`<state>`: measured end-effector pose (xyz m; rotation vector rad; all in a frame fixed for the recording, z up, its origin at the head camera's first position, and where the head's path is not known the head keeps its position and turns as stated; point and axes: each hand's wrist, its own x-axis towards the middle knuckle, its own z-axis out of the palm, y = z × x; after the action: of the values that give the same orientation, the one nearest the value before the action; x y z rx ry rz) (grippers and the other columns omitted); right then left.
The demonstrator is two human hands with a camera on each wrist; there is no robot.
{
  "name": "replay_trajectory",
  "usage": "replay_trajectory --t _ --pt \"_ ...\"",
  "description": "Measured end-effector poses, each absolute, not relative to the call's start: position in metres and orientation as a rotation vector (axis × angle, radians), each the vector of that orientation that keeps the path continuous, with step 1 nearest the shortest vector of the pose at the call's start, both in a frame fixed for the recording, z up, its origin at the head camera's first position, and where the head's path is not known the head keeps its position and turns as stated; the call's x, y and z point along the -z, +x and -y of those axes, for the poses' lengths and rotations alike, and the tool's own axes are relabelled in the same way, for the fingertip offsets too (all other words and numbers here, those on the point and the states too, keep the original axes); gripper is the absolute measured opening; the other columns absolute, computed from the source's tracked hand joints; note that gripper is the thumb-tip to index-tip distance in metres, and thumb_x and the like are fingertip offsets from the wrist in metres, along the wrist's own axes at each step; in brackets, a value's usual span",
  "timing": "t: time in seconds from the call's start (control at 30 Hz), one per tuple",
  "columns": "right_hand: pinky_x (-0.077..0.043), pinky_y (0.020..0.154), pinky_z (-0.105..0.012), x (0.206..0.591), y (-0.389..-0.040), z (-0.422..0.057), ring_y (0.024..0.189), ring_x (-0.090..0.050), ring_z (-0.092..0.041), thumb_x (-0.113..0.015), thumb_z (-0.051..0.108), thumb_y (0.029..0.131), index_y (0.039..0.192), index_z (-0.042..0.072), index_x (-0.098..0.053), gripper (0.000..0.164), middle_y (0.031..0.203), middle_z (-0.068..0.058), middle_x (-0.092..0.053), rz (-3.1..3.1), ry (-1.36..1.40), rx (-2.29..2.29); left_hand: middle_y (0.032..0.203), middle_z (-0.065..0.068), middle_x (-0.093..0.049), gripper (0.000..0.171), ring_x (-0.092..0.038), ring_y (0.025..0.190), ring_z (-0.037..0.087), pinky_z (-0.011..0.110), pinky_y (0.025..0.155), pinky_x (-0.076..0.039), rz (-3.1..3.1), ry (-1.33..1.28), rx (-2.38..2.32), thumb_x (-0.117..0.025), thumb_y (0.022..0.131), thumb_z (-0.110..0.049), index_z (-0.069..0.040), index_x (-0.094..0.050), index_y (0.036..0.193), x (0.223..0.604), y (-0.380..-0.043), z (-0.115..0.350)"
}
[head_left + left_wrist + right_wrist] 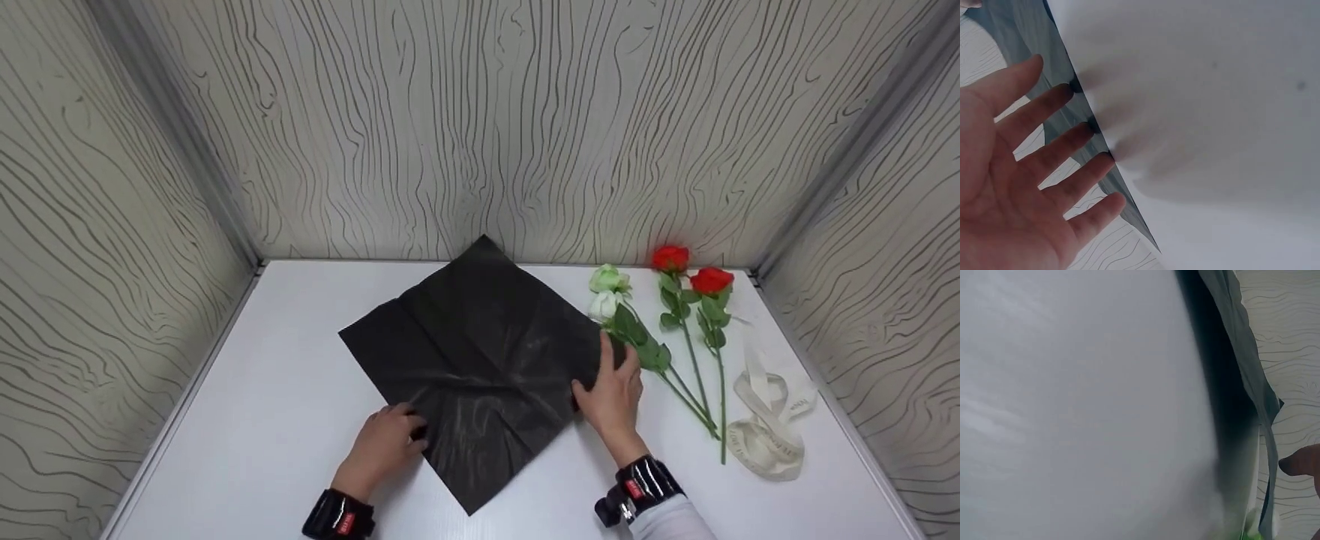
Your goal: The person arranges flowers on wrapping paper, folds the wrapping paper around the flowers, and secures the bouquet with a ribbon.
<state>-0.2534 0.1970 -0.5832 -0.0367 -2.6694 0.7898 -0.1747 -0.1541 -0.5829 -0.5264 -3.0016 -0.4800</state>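
A creased black wrapping sheet (480, 337) lies turned like a diamond on the white table. My left hand (382, 442) is at its lower left edge. Seen from the left wrist, the fingers of that hand (1039, 169) are spread and nearly straight, their tips right at the edge of the sheet (1022, 28). At the right corner, my right hand (616, 394) rests with fingers stretched over the sheet. The right wrist view shows the sheet's edge (1241, 343) raised off the table and one fingertip (1297, 461) beside it.
Two pale roses (609, 292) lie next to the sheet's right corner, partly behind my right hand. Right of them are two red roses (690, 270) with long stems. A cream ribbon (769, 442) is heaped near the table's right edge. Patterned walls (465, 135) enclose the table.
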Motion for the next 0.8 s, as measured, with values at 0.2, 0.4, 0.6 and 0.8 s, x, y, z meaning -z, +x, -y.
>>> replay_trajectory --t 0.2,0.4,0.6,0.8 --pt "-0.025 0.096 -0.055 0.589 -0.244 -0.187 0.125 -0.026 -0.042 -0.076 0.038 0.070 0.137 0.017 -0.041 0.079 0.137 -0.026 -0.028 2.886 0.240 -0.646 0.099 0.009 -0.055 0.034 -0.055 0.092 0.029 0.046 0.075 -0.045 3.026 -0.486 0.471 -0.070 0.077 -0.028 -0.008 -0.066 0.105 0.580 -0.178 0.152" --pt "-0.023 0.098 -0.055 0.593 -0.234 -0.187 0.125 -0.028 -0.044 -0.074 0.041 0.072 0.132 0.012 -0.048 0.071 0.135 -0.028 -0.032 3.026 0.333 -0.617 0.102 0.014 -0.053 0.039 -0.053 0.095 0.030 0.046 0.076 -0.044 3.031 -0.432 0.467 -0.071 0.077 -0.029 -0.007 -0.064 0.109 0.576 -0.184 0.152" --pt "-0.022 0.099 -0.057 0.594 -0.231 -0.188 0.127 -0.025 -0.043 -0.072 0.042 0.074 0.129 0.013 -0.052 0.065 0.137 -0.027 -0.031 3.060 0.375 -0.599 0.121 0.021 -0.048 0.048 -0.045 0.112 0.038 0.052 0.085 -0.040 3.022 -0.372 0.416 -0.070 0.078 -0.031 -0.008 -0.059 0.120 0.580 -0.198 0.156" --pt "-0.020 0.098 -0.060 0.595 -0.225 -0.187 0.128 -0.024 -0.042 -0.070 0.044 0.075 0.130 0.014 -0.051 0.066 0.139 -0.026 -0.029 3.107 0.374 -0.587 0.133 0.024 -0.040 0.059 -0.036 0.121 0.043 0.058 0.090 -0.034 3.073 -0.298 0.407 -0.069 0.078 -0.038 -0.012 -0.052 0.129 0.589 -0.204 0.160"
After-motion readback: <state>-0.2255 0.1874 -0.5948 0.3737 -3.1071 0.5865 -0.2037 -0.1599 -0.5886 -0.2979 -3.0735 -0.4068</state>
